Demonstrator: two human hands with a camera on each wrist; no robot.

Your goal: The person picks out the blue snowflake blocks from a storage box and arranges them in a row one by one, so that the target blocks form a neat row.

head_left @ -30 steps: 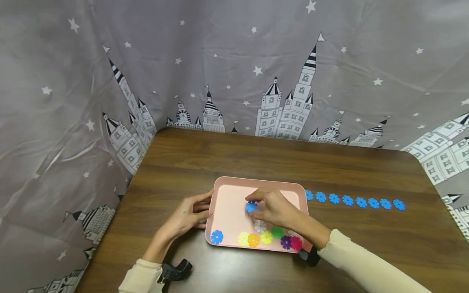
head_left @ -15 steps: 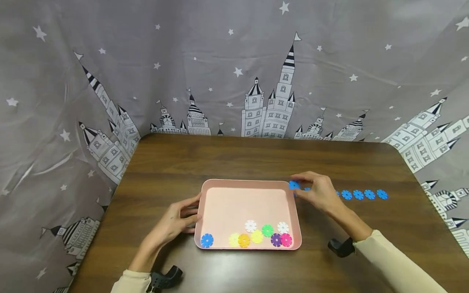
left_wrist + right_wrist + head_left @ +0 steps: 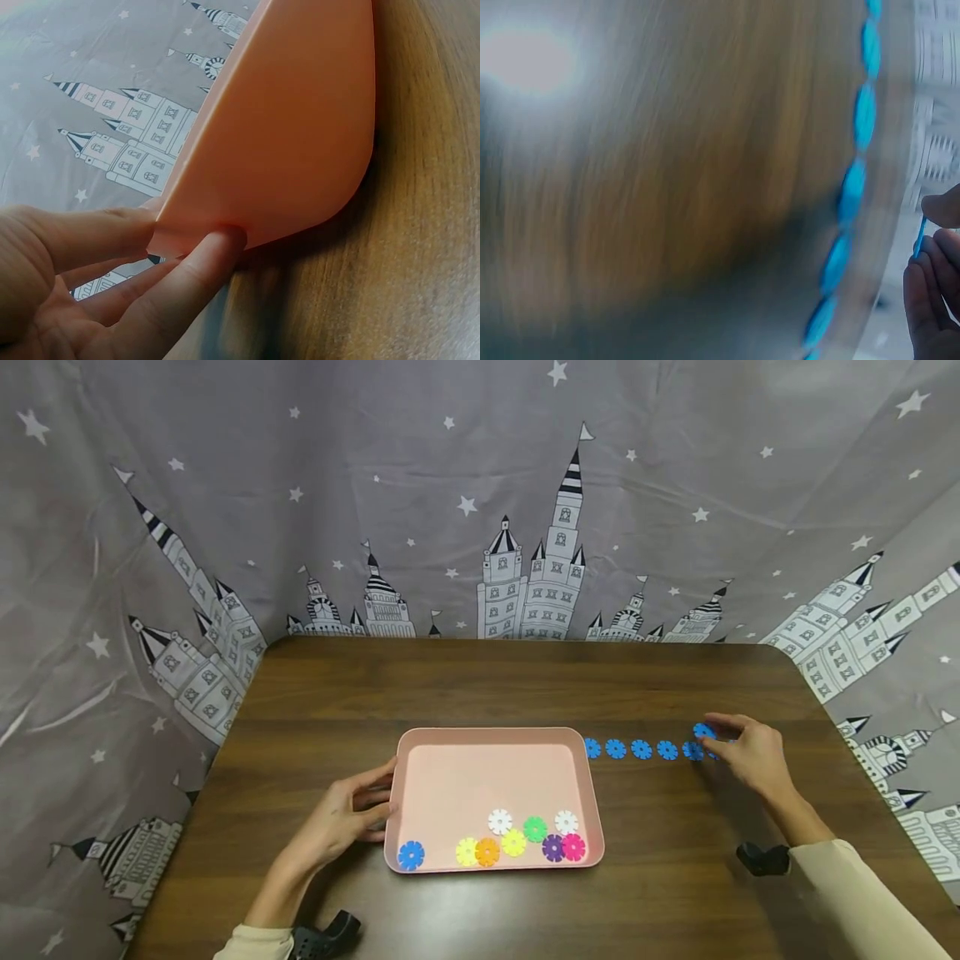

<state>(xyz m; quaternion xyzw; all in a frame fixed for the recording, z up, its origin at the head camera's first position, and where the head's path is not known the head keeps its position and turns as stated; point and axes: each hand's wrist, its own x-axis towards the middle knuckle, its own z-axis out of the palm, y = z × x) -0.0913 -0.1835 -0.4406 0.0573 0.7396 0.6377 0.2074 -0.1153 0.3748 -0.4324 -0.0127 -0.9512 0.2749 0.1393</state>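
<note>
My right hand (image 3: 753, 758) pinches a blue notched flower disc (image 3: 702, 731) above the right part of a row of blue discs on the table. In the right wrist view, the pinched disc (image 3: 920, 238) appears edge-on between thumb and fingers. The row's blue discs (image 3: 641, 749) run right from beside a pink tray (image 3: 480, 777); my right hand hides the row's far end. My left hand (image 3: 337, 817) holds the tray at its left edge. One more blue disc (image 3: 411, 855) lies in the tray's near left corner.
Along the tray's near side lie white (image 3: 500, 821), yellow, orange (image 3: 487, 852), green (image 3: 535, 828), purple and pink discs. The wooden table (image 3: 480, 685) ends at the back against a grey curtain (image 3: 420, 485) printed with castles and stars.
From over the tray, my right hand has carried the blue disc rightward along the row. My left hand stays at the tray's left edge. The head view has shifted.
</note>
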